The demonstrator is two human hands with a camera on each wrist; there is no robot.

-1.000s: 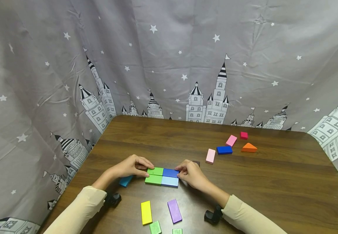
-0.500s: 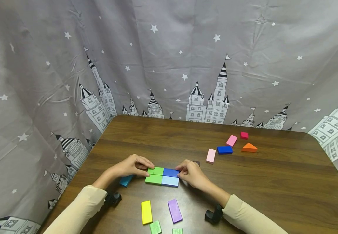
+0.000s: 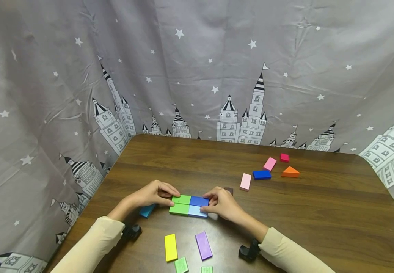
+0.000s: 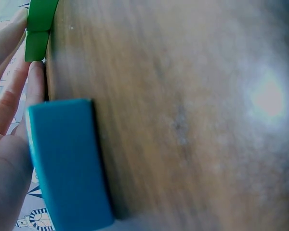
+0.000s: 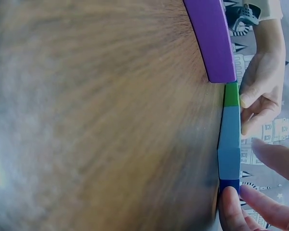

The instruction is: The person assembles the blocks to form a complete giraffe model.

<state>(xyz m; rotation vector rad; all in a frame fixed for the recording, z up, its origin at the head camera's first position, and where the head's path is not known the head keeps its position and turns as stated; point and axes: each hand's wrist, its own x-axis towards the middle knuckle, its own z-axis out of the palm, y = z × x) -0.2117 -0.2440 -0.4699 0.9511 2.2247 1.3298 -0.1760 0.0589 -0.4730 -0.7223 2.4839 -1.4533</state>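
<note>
Four flat blocks form a rectangle (image 3: 186,207) on a brown wooden table (image 3: 319,212), in front of the person. At its left end are two green blocks (image 3: 179,209); at its right end, a dark blue block (image 3: 198,201) lies beyond a light blue block (image 3: 195,212). The left hand (image 3: 154,194) touches the rectangle's left end, thumb and fingers spread. The right hand (image 3: 225,203), fingers loosely bent, touches the dark blue block; its thumb is spread apart, seemingly just above the light blue block, though contact is hard to judge. Left of the rectangle is a turquoise block (image 3: 147,211), partly hidden by the left hand. Nearer the person than the rectangle lie a yellow block (image 3: 171,247), a purple block (image 3: 203,246) and two small green pieces (image 3: 181,265). Beyond and right of it are two pink blocks (image 3: 245,181), another blue block (image 3: 261,175), a red block (image 3: 284,157) and an orange triangle (image 3: 290,172). A grey castle-print curtain (image 3: 190,57) hangs behind the table.
</note>
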